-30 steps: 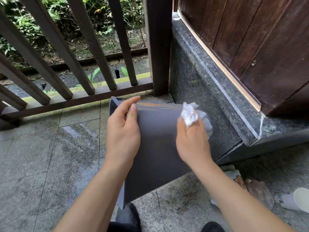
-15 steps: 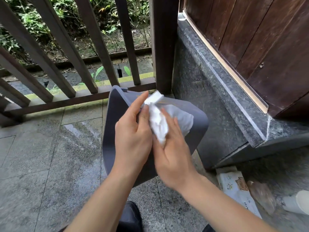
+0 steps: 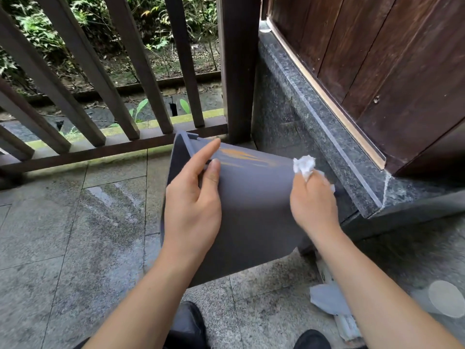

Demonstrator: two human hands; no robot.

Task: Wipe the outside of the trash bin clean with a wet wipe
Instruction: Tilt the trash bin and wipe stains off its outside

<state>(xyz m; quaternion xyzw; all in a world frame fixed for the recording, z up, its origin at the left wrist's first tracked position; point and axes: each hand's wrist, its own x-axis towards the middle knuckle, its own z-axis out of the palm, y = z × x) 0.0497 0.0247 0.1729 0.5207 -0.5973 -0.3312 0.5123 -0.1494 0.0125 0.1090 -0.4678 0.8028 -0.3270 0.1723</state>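
A dark grey trash bin is tilted over in front of me, one flat side facing up, with orange smears near its far edge. My left hand lies on the bin's left part, thumb and forefinger reaching toward the far left corner. My right hand pinches a crumpled white wet wipe against the bin's right edge. The bin's opening is hidden from me.
A dark wooden railing runs along the back and a granite ledge under a wooden door is on the right. On the stone floor at lower right lie a wipes pack and a white cup. My shoes show at the bottom.
The bin has been turned so a flat side with orange smears faces up. My right hand moved with the wipe from beside my left hand to the bin's right edge.
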